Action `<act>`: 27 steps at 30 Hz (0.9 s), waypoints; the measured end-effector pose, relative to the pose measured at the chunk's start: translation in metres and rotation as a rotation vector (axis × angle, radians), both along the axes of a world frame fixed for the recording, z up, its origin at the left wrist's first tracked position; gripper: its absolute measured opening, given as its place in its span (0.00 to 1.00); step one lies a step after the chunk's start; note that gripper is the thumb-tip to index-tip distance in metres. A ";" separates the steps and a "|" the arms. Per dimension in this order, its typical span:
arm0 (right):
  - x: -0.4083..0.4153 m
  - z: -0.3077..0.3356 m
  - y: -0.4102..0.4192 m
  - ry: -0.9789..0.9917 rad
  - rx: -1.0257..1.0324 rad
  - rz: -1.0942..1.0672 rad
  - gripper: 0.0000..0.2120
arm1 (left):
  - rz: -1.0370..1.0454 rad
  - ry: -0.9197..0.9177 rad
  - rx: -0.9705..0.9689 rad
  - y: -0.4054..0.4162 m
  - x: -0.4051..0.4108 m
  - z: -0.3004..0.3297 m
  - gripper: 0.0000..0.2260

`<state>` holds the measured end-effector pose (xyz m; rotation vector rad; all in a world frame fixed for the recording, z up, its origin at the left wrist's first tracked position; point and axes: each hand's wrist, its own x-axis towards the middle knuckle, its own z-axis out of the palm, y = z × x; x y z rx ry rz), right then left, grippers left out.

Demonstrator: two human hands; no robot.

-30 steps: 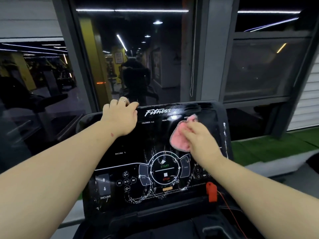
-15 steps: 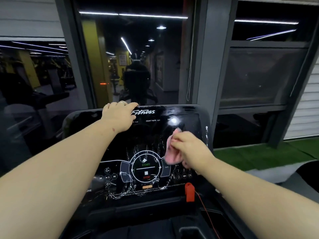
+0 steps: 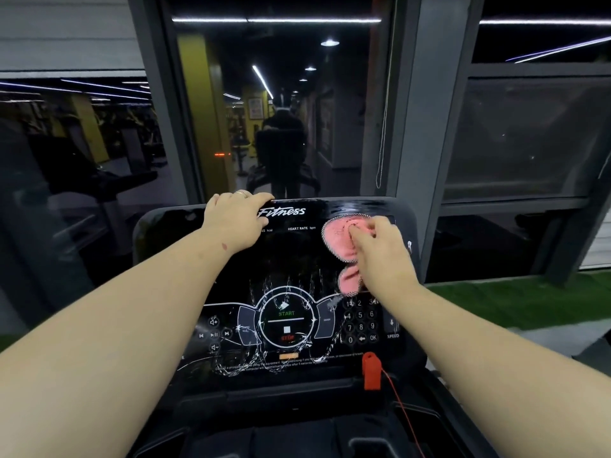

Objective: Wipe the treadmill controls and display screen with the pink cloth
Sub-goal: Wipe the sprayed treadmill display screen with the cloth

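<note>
One glossy black treadmill console panel [image 3: 291, 259] fills the middle of the view, its top edge against a dark window and its right edge beside a strip of green turf [image 3: 515, 302]. Printed on it are "Fitness", "HEART RATE bpm", "START", "STOP", "SPEED", "OK" and a number keypad [image 3: 361, 322]; white smears ring the one round start/stop dial [image 3: 286, 324]. Two bare forearms reach in from the lower corners. The left hand [image 3: 235, 219] lies over the panel's top edge beside the "Fitness" logo, fingers curled over the rim, a ring on one finger. The right hand [image 3: 380, 256] presses one pink fluffy cloth [image 3: 340, 238] with a stitched edge flat against the upper right of the display, fingers bent down onto it; a pink reflection shows below. One red plastic safety key [image 3: 371, 370] with a thin red cord sits at the panel's lower right.
</note>
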<state>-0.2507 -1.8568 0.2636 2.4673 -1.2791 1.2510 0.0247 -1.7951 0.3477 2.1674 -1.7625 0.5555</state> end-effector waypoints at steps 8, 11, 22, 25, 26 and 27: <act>0.001 -0.002 -0.002 0.304 -0.114 0.124 0.12 | -0.004 -0.008 -0.008 -0.003 0.004 -0.002 0.21; -0.010 0.015 0.001 0.024 0.026 -0.018 0.07 | 0.000 -0.010 0.001 -0.004 0.003 -0.003 0.21; 0.008 -0.002 0.014 -0.073 0.016 -0.073 0.09 | -0.002 -0.015 0.003 -0.004 0.004 -0.005 0.22; 0.024 -0.023 0.030 0.002 0.079 -0.055 0.07 | -0.001 -0.020 -0.006 -0.005 0.005 -0.005 0.22; 0.034 -0.036 0.044 0.073 0.104 0.011 0.07 | -0.002 -0.017 -0.008 -0.005 0.005 -0.005 0.22; 0.041 -0.048 0.058 0.133 0.117 0.077 0.08 | -0.004 -0.016 -0.010 -0.005 0.005 -0.005 0.22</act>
